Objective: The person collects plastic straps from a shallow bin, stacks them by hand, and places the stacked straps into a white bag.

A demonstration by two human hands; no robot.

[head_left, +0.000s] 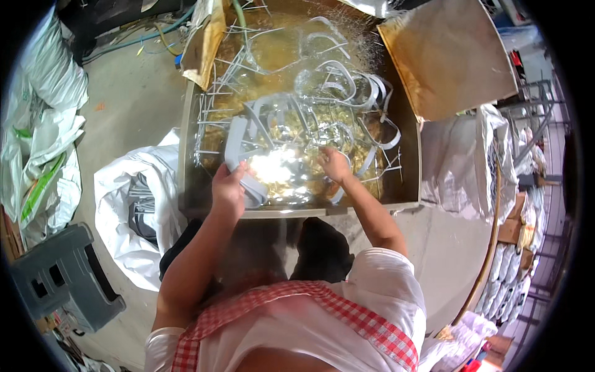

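A metal tank [184,142] of yellowish, glinting water lies in front of me. Curved grey plastic strips [338,77] and thin pale branching rods [214,102] float or lie in it. At the tank's near left, my left hand [229,191] is closed around the lower part of a wide grey plastic strip [235,139], which stands tilted above the water. My right hand [335,166] is over the near middle of the tank, its fingers curled together at the water's surface. Glare and thin clear shapes there hide what those fingers hold, if anything.
Left of the tank stands an open white sack [114,189] with dark grey pieces inside. A grey plastic step stool [74,273] and white bags [56,74] are farther left. A brown-stained panel [449,59] leans over the far right corner. Another white sack [458,164] stands at the right.
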